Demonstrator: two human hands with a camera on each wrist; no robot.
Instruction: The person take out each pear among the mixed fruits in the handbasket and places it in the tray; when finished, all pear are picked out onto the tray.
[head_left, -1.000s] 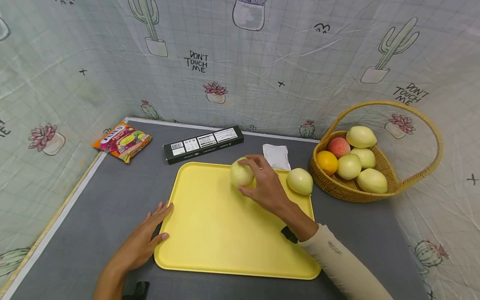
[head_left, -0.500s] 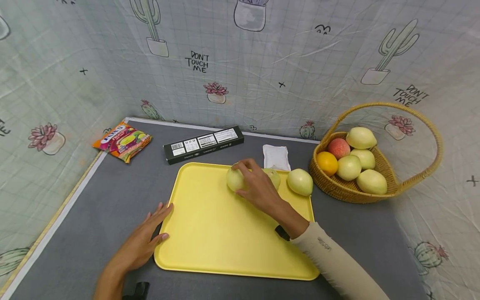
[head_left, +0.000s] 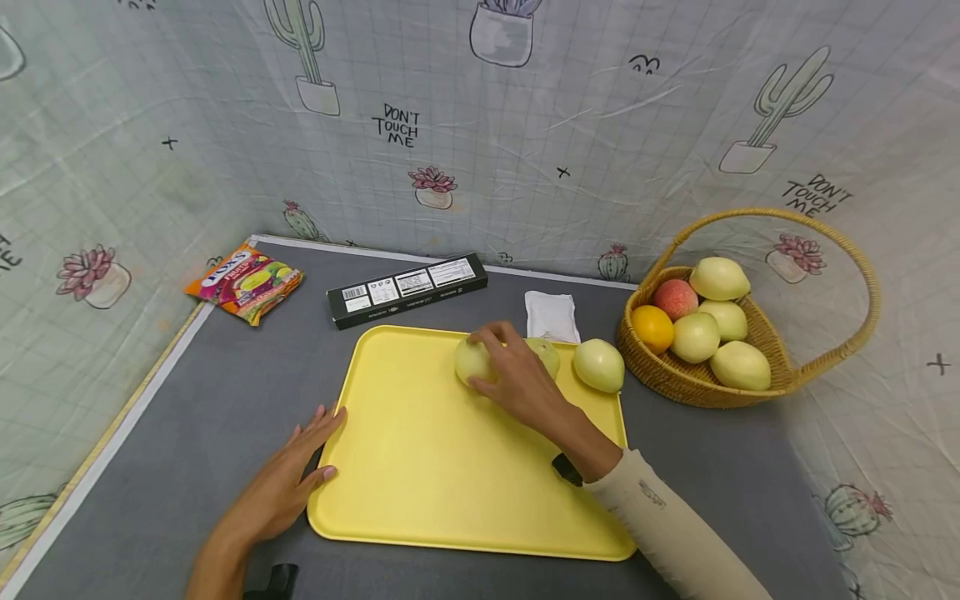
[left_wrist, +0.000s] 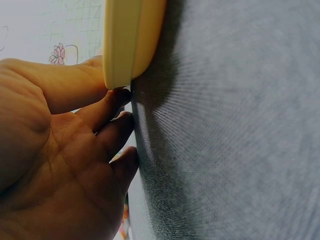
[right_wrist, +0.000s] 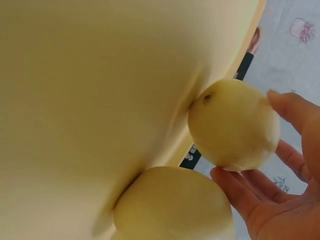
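Note:
My right hand [head_left: 519, 372] curls its fingers and thumb around a round pale green pear [head_left: 472, 362] at the far side of the yellow tray [head_left: 420, 467]. In the right wrist view, the held pear [right_wrist: 232, 125] sits between fingertips and thumb, its small dark dimple facing the tray surface. A second pear [head_left: 543, 354] lies just right of it, partly hidden by the hand; it fills the bottom of the right wrist view. Another pear [head_left: 598, 365] rests at the tray's far right corner. My left hand [head_left: 281, 475] touches the tray's left rim with its fingers extended.
To the right stands a wicker basket [head_left: 675, 385] with an orange, a peach and several pale green fruits. Behind the tray lie a long black box [head_left: 408, 289] and a white packet [head_left: 552, 316]. A colourful candy bag [head_left: 247, 283] lies at the back left.
My right hand has shifted slightly left with the pear over the first half second, uncovering the second pear, then stayed nearly still. The left hand keeps its place at the rim.

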